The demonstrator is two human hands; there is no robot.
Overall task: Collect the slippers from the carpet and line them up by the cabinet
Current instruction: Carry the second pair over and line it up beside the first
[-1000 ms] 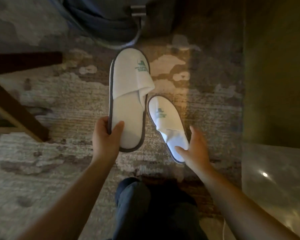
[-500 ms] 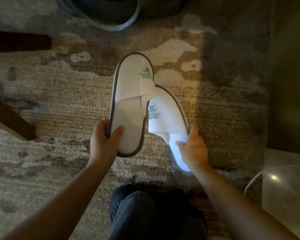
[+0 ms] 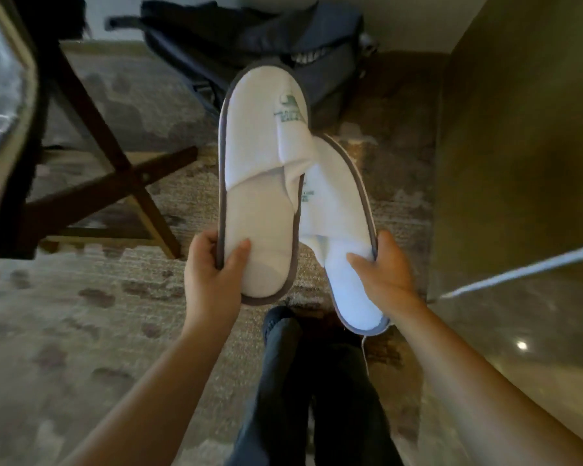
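Two white slippers with grey edging and green logos are both held up above the patterned carpet (image 3: 81,324). My left hand (image 3: 212,277) grips the heel of the left slipper (image 3: 260,169), which stands toe-up in the middle of the view. My right hand (image 3: 384,270) holds the right slipper (image 3: 337,213) by its side, thumb on the insole. The right slipper's toe is tucked behind the left slipper's strap. The dark olive cabinet (image 3: 519,146) rises at the right.
A dark bag (image 3: 249,45) lies on the floor at the back. A folding wooden stand (image 3: 115,183) is at the left. A glossy stone surface (image 3: 535,331) with a white cable (image 3: 519,270) sits at the lower right. My dark-trousered legs (image 3: 310,391) are below.
My right hand has closed on the second slipper and lifted it off the carpet. Both slippers now sit higher and closer together, and the view has tilted up toward the bag.
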